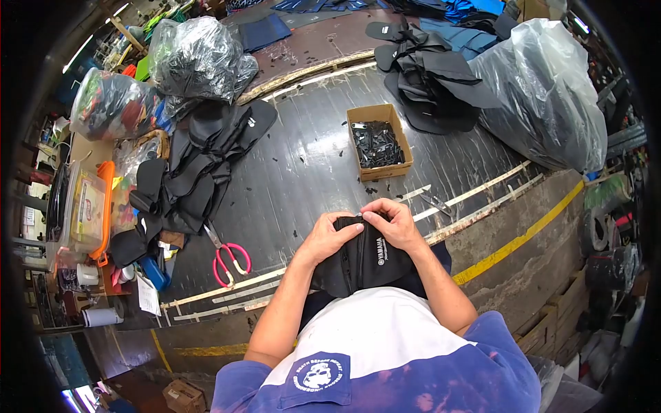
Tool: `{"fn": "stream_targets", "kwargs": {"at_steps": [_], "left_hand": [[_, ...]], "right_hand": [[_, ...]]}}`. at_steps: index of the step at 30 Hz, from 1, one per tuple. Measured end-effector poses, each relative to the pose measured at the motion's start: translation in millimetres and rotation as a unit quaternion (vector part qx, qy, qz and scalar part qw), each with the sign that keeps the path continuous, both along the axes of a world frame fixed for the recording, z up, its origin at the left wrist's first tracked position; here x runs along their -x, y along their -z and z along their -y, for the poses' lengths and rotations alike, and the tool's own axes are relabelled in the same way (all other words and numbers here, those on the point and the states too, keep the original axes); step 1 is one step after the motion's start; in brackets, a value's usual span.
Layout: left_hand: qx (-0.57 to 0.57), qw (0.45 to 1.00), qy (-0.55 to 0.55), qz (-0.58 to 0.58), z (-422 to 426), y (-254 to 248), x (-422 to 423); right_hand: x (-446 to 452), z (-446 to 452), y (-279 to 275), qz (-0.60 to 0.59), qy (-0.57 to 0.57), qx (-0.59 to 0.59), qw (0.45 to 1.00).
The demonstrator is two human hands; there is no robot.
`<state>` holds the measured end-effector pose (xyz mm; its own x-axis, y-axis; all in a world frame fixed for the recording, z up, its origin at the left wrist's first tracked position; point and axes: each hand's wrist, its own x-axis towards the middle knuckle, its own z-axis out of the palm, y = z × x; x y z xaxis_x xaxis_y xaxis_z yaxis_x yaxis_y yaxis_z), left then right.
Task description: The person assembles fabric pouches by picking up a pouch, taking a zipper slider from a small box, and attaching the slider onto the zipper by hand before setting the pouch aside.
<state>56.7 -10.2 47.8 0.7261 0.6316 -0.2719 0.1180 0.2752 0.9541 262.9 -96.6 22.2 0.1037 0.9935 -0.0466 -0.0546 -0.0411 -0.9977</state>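
A black fabric piece (377, 265) printed with a white YAMAHA logo lies against my lap at the table's front edge. What looks like a zipper runs down it. My left hand (330, 236) is closed on its upper left edge, thumb on top. At the upper right end of the same edge, my right hand (392, 224) pinches with thumb and forefinger. Whatever small part sits between the fingertips is too small to make out. Beyond my hands stands an open cardboard box (401, 131) of small black parts (377, 143), perhaps zipper sliders.
Pink-handled scissors (227, 258) lie on the dark table (296, 172), left of my hands. Black fabric pieces are heaped at left (193, 172) and far right (437, 82). Plastic bags (544, 89) stand at the sides, and an orange-edged plastic bin (103, 213) is at left.
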Motion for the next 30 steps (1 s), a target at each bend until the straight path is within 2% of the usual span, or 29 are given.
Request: {"fn": "stream_targets", "kwargs": {"at_steps": [4, 6, 10, 16, 21, 24, 30], "left_hand": [[-0.038, 0.999, -0.018, -0.029, 3, -2, -4], [-0.085, 0.994, -0.031, -0.063, 5, -1, -7], [-0.085, 0.990, -0.051, -0.101, 4, -4, -9], [-0.082, 0.993, -0.046, -0.067, 5, 0, -6], [-0.070, 0.995, -0.044, -0.053, 7, -6, -5], [-0.060, 0.996, -0.042, -0.051, 6, -2, -3], [-0.052, 0.997, -0.032, -0.036, 3, 7, -2]], "right_hand": [[-1, 5, 2, -0.065, -0.009, -0.038, 0.997], [0, 5, 3, -0.065, -0.009, -0.049, 0.997], [-1, 4, 3, -0.065, -0.007, -0.072, 0.995], [0, 3, 5, -0.083, 0.008, -0.022, 0.996], [0, 3, 3, -0.087, 0.010, -0.015, 0.996], [1, 4, -2, -0.080, -0.002, -0.061, 0.995], [-4, 1, 4, -0.081, -0.010, -0.030, 0.996]]}}
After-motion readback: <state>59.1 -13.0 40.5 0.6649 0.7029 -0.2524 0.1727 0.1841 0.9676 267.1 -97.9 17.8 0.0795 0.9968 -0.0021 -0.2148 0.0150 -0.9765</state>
